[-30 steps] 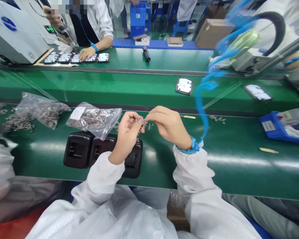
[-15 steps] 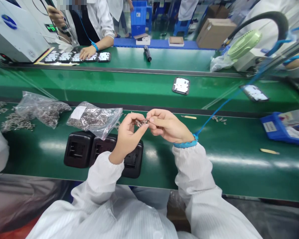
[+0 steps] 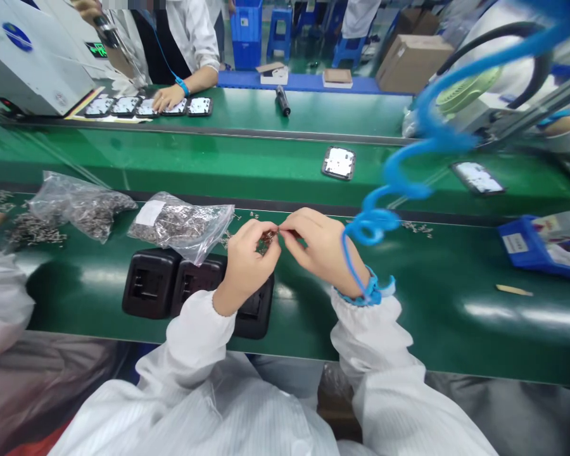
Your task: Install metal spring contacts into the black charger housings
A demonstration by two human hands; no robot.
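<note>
My left hand [image 3: 247, 258] and my right hand [image 3: 319, 246] meet fingertip to fingertip above the green bench, both pinched on a small cluster of metal parts [image 3: 268, 237]. Below my left wrist sit three black plastic housings [image 3: 150, 283] in a row. A clear bag of small metal parts [image 3: 180, 223] lies partly on top of them. A blue coiled wrist-strap cord [image 3: 408, 171] runs up from my right wrist.
A second bag of parts [image 3: 78, 206] and loose metal pieces [image 3: 31, 232] lie at left, beside a co-worker's white sleeve [image 3: 2, 304]. Framed boards [image 3: 338, 163] ride the middle belt. A blue tray [image 3: 541, 244] stands at right. Across the line a person's hand [image 3: 164, 98] rests on boards.
My hands have dropped slightly and closed tighter around the metal parts. The blue cord has swung into a coil in front of the view. The co-worker's sleeve has come back in at left.
</note>
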